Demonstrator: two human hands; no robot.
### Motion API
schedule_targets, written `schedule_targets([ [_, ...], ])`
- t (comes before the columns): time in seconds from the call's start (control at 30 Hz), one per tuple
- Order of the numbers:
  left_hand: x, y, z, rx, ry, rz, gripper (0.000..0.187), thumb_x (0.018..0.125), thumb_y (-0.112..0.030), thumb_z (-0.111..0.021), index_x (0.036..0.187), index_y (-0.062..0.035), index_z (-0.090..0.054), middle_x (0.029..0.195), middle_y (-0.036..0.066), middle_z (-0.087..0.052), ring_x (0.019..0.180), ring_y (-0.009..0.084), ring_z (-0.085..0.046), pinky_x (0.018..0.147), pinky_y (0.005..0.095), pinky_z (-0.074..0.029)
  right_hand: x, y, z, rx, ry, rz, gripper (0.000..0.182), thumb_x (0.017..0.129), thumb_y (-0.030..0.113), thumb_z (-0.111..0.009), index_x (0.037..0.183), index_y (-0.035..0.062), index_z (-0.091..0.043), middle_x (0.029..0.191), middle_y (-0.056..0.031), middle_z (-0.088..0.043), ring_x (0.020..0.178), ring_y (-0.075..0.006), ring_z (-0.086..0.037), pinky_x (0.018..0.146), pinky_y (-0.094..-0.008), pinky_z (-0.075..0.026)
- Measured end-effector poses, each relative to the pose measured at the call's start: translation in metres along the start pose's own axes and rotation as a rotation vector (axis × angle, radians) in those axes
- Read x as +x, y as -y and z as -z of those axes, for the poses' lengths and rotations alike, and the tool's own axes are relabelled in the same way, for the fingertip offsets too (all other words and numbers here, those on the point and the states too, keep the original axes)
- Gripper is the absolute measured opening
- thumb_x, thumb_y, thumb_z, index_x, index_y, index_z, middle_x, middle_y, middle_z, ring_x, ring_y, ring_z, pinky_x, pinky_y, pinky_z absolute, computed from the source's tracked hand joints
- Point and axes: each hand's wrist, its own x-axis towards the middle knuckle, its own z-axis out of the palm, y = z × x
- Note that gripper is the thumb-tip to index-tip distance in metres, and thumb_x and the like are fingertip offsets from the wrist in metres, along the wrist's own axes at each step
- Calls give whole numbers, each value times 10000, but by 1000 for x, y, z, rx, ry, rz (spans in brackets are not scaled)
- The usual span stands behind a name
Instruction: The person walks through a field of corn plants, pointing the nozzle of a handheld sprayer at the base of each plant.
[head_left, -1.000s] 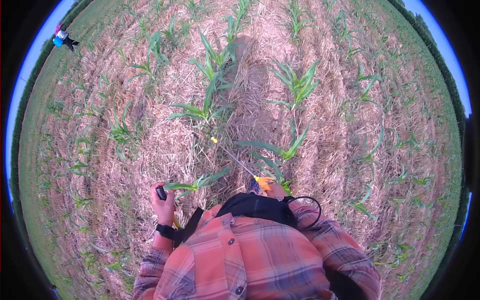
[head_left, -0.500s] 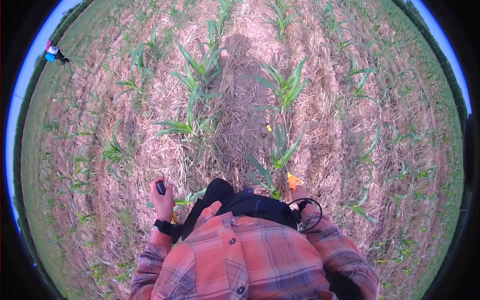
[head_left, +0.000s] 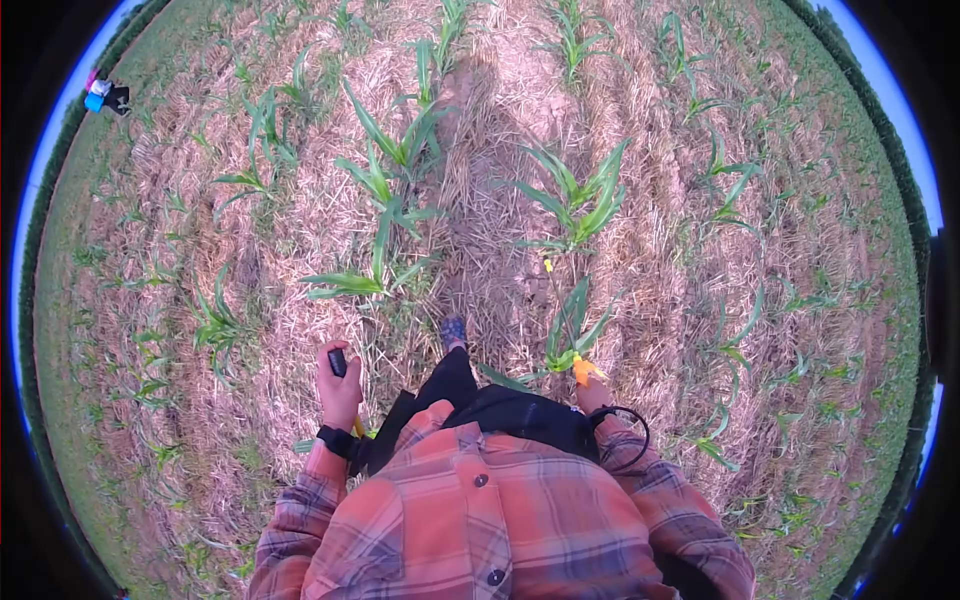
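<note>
My left hand (head_left: 340, 395) is closed round a black-ended handle (head_left: 337, 362), held out to the left of my body. A yellow rod (head_left: 359, 425) shows just below that wrist. On the other side, my right hand (head_left: 594, 394) grips the orange handle of a spray wand (head_left: 586, 370). Its thin lance slants forward, past the leaves of a young corn plant (head_left: 566, 335), to a yellow nozzle (head_left: 548, 265) low over the row. A black hose (head_left: 645, 440) loops beside my right wrist. Most of the fingers of the right hand are hidden by the handle.
Rows of young corn (head_left: 580, 195) run ahead on both sides, with straw-covered soil (head_left: 490, 250) between them. My foot (head_left: 453, 328) is on the strip between two rows. Another person (head_left: 105, 96) with a blue load is far off at the left edge.
One foot has come into view in front of me as I step forward. My left hand has moved slightly right and up; the wand's nozzle has shifted slightly right. Both grips stay the same.
</note>
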Motion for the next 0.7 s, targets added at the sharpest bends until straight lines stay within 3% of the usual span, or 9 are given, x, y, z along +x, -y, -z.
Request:
schedule_targets([
  [0.1, 28, -13, -1, -41, 14, 49, 229, 758, -33, -528, 959, -117, -457, 548, -42, -359, 395, 40, -347, 338, 195, -277, 23, 51, 2, 80, 121, -5, 307, 725, 323, -489, 760, 37, -595, 718, -194, -585, 706, -364, -562, 620, -445, -440],
  [0.17, 47, -18, 1, -43, -4, 33, 228, 766, -40, -521, 967, -113, -443, 534, -38, -357, 366, 44, -345, 315, 196, -279, 34, 82, 7, -15, 120, 132, 290, 725, 315, -493, 774, 46, -588, 704, -183, -585, 688, -363, -562, 611, -440, -440],
  [0.2, 58, -17, 0, -46, -18, 10, 228, 773, -46, -514, 975, -110, -429, 520, -34, -356, 337, 48, -343, 291, 197, -280, 44, 93, 2, -56, 193, 112, 274, 732, 272, -482, 885, 60, -561, 774, -212, -575, 730, -375, -551, 654, -461, -430],
  [0.23, 69, -16, 1, -49, -16, 11, 228, 773, -46, -514, 975, -110, -429, 520, -34, -356, 337, 48, -343, 291, 197, -280, 51, 101, 0, -59, 191, 110, 274, 732, 272, -482, 885, 60, -561, 774, -212, -575, 730, -375, -551, 654, -461, -430],
  [0.3, 89, -14, 6, -15, -5, -35, 229, 776, -52, -511, 981, -111, -425, 520, -33, -358, 337, 49, -343, 293, 196, -284, 65, 125, -4, 63, 184, 288, 263, 735, 276, -471, 864, 64, -558, 758, -203, -576, 725, -372, -550, 651, -460, -429],
  [0.33, 93, -34, 2, -60, -8, 53, 231, 778, -57, -509, 985, -112, -422, 524, -31, -361, 338, 49, -343, 294, 195, -286, 70, 139, -1, 40, 202, 320, 253, 738, 276, -465, 850, 67, -554, 746, -192, -577, 721, -368, -549, 645, -461, -427],
  [0.43, 114, -52, 0, -121, 4, 110, 225, 754, -17, -524, 946, -107, -449, 605, -38, -373, 414, 31, -340, 341, 190, -283, 80, 177, 11, 12, 305, 338, 261, 749, 281, -460, 871, 69, -551, 743, -182, -579, 721, -364, -551, 642, -457, -428],
  [0.57, 146, -35, -3, -106, 18, 15, 244, 752, -15, -523, 959, -112, -439, 590, -36, -371, 382, 36, -343, 312, 186, -283, 92, 206, 23, 21, 341, 322, 253, 738, 236, -489, 909, 60, -550, 739, -186, -580, 717, -352, -561, 634, -425, -432],
  [0.7, 159, -54, -9, -153, 46, 66, 242, 765, -28, -527, 970, -115, -434, 591, -29, -380, 368, 39, -362, 299, 188, -306, 108, 218, 35, 120, 364, 341, 213, 729, 215, -503, 838, 44, -569, 723, -177, -582, 706, -340, -566, 628, -412, -433],
])
